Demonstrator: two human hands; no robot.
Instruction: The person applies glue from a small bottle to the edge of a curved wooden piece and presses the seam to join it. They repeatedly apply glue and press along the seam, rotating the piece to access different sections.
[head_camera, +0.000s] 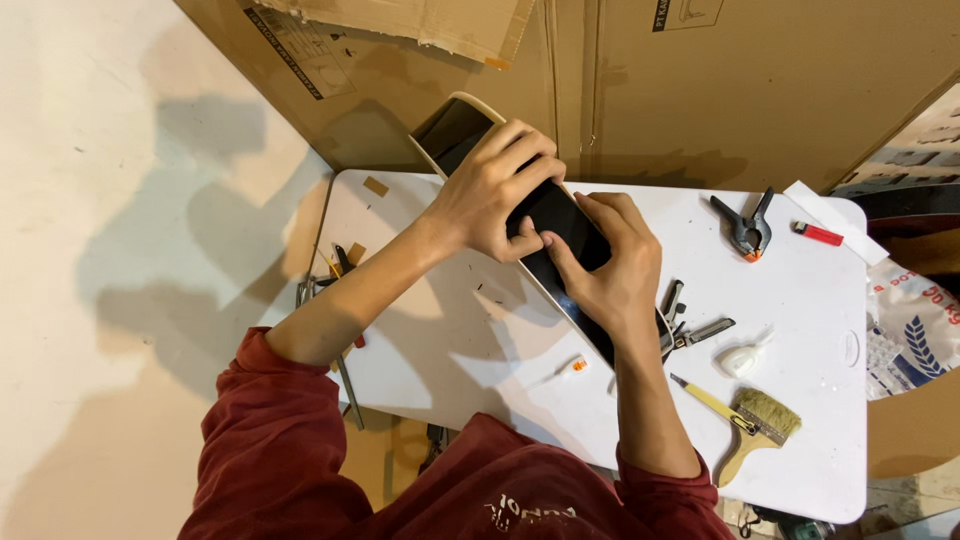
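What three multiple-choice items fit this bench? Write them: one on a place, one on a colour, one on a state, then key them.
1. Where does the paintbrush lie on the white table?
A. at the edge nearest the person, to the right
B. by the wall, to the left
C. under the panel

2. What colour is the small lighter-like stick at the table's far right?
A. green
B. red
C. blue

3. How is the long dark panel held?
A. lying untouched
B. by one hand only
C. by both hands

Key: 1 A, its bristles and wooden handle sit by the near right edge. 2 B, it shows red beside the spring clamp. 3 C, the left hand grips over it and the right hand presses on it lower down.
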